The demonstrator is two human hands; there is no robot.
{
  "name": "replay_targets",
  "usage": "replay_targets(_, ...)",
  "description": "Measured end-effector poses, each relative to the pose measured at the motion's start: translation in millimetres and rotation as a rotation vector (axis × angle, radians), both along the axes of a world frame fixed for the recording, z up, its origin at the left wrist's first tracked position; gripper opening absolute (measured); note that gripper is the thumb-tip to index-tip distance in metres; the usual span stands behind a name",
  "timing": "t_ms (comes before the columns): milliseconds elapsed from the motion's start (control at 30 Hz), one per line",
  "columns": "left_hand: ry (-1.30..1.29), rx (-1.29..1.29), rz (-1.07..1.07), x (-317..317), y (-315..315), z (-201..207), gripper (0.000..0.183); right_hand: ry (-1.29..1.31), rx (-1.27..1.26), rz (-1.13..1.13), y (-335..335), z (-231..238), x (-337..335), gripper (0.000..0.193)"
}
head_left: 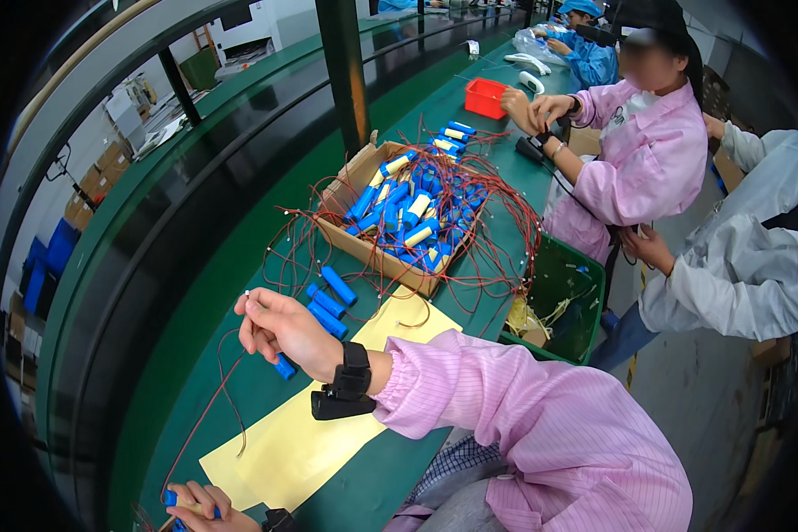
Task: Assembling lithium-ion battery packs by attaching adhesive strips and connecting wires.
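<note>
My left hand [206, 507], low at the left edge of the bench, is wrapped round a blue cylindrical battery [170, 499] with a pale yellow label. From that battery a thin red wire [199, 424] runs up towards my right hand [285, 330]. The right thumb and forefinger pinch a small white tip [246, 293], seemingly the wire's connector. Beneath and beyond the right hand lie several loose blue batteries [338, 285]. A yellow sheet [297, 448] is spread on the green bench, with a curled dark wire [242, 434] over its edge.
Ahead stands a cardboard box [370, 254] heaped with blue batteries and tangled red wires. A green crate [585, 306] sits by the bench's right side. Farther off are a red bin [485, 97] and a co-worker in pink [652, 151]. A dark post [344, 75] rises beside the box.
</note>
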State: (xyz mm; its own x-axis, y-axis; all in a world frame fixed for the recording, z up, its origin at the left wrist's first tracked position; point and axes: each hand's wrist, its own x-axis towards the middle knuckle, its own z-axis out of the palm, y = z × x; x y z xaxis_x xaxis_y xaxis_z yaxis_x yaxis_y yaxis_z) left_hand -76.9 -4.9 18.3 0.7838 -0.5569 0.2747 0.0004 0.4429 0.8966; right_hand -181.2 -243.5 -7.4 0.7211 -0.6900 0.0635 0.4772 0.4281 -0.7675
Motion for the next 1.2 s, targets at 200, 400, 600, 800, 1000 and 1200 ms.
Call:
replay_targets(200, -0.037, 0.069, 0.012, -4, -2, 3, 0.048, 0.046, -0.086, -0.065, 4, -8, 1, 0.037)
replay_targets(400, -0.166, 0.298, 0.122, -15, -5, -4, 0.045, 0.095, -0.773, -0.676, 30, 38, -16, 0.050)
replay_targets(600, -0.410, 0.586, -0.186, -33, 5, -29, 0.043, 0.276, -1.264, 0.315, 72, 60, -57, 0.038)
replay_targets(800, -0.128, 0.647, -0.651, -28, -3, -14, 0.027, 0.388, -1.540, 0.104, 74, 57, -65, 0.032)
replay_targets(1000, -0.392, 0.626, -0.705, -42, -7, 2, 0.047, 0.377, -1.549, 0.149, 73, 55, -77, 0.023)
replay_targets(1200, -0.553, 0.631, -0.690, -45, -8, -5, 0.043, 0.374, -1.456, 0.195, 76, 53, -87, 0.015)
